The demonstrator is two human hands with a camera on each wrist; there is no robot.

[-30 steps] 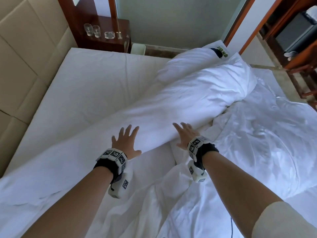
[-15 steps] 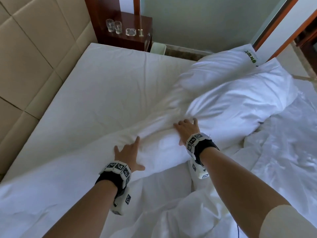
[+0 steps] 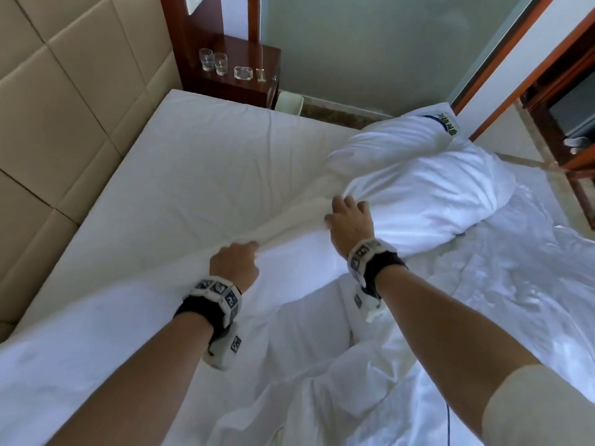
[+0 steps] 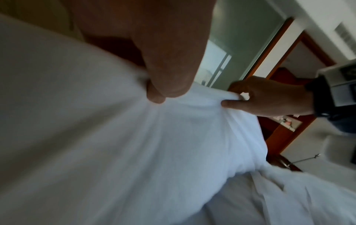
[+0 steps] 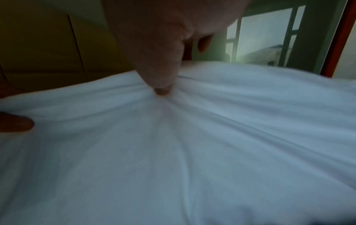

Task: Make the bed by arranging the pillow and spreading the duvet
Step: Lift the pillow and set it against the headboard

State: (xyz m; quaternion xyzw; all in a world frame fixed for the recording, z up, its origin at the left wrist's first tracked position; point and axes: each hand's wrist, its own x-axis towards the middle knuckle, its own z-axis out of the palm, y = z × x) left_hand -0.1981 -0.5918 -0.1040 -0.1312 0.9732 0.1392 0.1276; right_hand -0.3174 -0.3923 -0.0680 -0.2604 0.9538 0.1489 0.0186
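Note:
A white duvet (image 3: 428, 201) lies bunched in a long roll across the bed, from the lower left to the far right. My left hand (image 3: 236, 260) grips a fold of the duvet (image 4: 173, 129) near the middle of the bed. About a forearm's length to its right, my right hand (image 3: 349, 218) pinches the same ridge of the duvet (image 5: 192, 137), thumb pressed into the cloth. A white pillow (image 3: 396, 136) with a green-lettered label lies beyond the duvet at the bed's far edge, partly covered by it.
The bare white sheet (image 3: 193, 162) stretches to the padded beige headboard (image 3: 64, 107) on the left. A dark wooden nightstand (image 3: 235, 82) with two glasses (image 3: 214, 61) stands past the bed. More crumpled white bedding (image 3: 515, 300) lies at the right, and wooden furniture (image 3: 566, 101) at the far right.
Both hands went from flat and open on the duvet to curled, gripping its ridge. They have also reached farther up the bed.

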